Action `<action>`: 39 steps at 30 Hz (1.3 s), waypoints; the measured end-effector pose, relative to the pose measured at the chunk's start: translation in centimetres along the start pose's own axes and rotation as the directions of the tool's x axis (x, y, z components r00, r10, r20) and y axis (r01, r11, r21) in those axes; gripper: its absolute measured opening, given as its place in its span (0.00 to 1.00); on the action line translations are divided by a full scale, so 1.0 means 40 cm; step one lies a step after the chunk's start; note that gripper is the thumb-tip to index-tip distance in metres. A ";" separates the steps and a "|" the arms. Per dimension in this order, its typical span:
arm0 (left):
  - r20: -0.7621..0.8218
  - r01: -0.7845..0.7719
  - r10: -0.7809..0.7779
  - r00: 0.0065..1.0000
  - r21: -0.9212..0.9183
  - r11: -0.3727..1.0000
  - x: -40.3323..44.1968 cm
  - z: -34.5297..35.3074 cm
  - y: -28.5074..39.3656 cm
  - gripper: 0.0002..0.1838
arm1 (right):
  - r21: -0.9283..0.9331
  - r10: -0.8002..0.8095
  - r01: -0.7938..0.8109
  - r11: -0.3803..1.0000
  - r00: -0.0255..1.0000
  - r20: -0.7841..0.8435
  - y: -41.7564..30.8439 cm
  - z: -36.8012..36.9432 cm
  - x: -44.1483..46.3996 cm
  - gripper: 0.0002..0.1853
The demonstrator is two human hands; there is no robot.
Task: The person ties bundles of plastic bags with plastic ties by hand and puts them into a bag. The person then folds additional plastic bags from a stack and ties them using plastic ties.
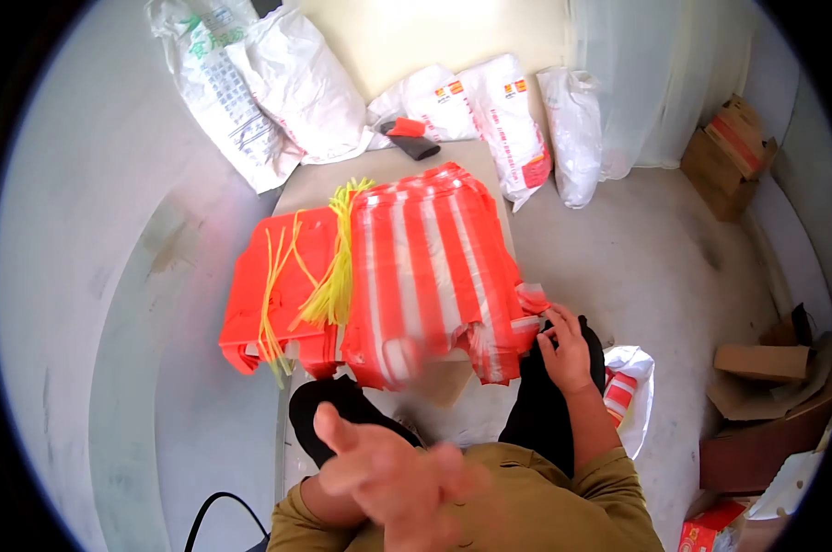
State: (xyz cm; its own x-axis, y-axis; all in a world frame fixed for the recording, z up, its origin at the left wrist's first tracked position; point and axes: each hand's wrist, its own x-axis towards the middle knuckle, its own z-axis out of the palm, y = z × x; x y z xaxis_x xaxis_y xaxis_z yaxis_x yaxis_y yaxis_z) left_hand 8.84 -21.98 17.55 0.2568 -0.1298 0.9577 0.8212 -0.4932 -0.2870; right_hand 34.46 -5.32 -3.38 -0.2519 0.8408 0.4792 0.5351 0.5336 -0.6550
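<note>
A thick stack of red-and-white striped plastic bags (421,258) lies on a low table in front of me. My right hand (569,354) is at its right edge, fingers apart and loosely bent, the fingertips at the bag handles. I cannot tell whether they touch them. My left hand (388,478) is raised close to the camera, blurred, with thumb and fingers apart and nothing visible in it. Left of the striped stack is a plain red stack of bags (283,253). A bundle of yellow ties (335,267) lies across where the stacks meet, with several loose strands on the red one.
White sacks (301,87) stand at the back, near a dark and red object (411,138) on the table's far edge. Cardboard boxes (766,363) line the right wall. Beside my right leg is an open white bag (629,391) with red-and-white contents.
</note>
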 end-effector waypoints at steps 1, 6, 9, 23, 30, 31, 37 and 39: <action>0.184 0.003 -0.021 0.983 0.098 0.995 -0.014 -0.016 -0.010 0.20 | -0.009 -0.004 0.004 1.000 1.000 -0.006 -0.006 0.001 0.000 0.26; 0.569 0.252 -0.408 0.714 0.334 0.908 -0.228 -0.005 -0.188 0.07 | -0.029 -0.002 0.003 1.000 1.000 0.014 -0.017 0.003 0.006 0.24; 0.465 0.418 -0.605 0.646 0.448 0.790 -0.461 -0.091 -0.300 0.10 | -0.047 0.007 -0.006 0.999 0.999 0.032 -0.018 0.002 0.007 0.23; 0.181 0.624 -0.951 0.251 0.721 0.302 -0.813 -0.341 -0.289 0.07 | -0.071 -0.011 0.018 0.997 0.995 0.096 -0.059 0.002 0.033 0.21; 0.219 0.607 -0.917 0.333 0.694 0.386 -0.835 -0.381 -0.304 0.10 | -0.068 0.021 -0.014 0.998 0.994 0.109 -0.069 0.005 0.042 0.21; 0.224 0.614 -0.916 0.333 0.686 0.391 -0.830 -0.385 -0.306 0.11 | -0.063 0.018 -0.011 0.998 0.994 0.107 -0.069 0.006 0.044 0.21; 0.231 0.597 -0.905 0.358 0.688 0.412 -0.844 -0.399 -0.314 0.13 | 0.002 0.086 -0.087 0.996 0.990 0.114 -0.089 0.004 0.051 0.15; 0.207 0.633 -0.912 0.354 0.665 0.396 -0.834 -0.393 -0.314 0.13 | -0.007 0.098 -0.098 0.995 0.987 0.127 -0.098 -0.003 0.055 0.15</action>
State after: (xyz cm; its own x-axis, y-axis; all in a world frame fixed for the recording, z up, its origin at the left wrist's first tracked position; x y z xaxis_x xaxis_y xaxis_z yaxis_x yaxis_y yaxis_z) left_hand -18.05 -24.99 -10.49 -0.5526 0.5822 0.5964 0.8271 0.2946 0.4787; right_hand 31.91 -5.57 0.28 -0.2985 0.8939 0.3345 0.5628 0.4479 -0.6948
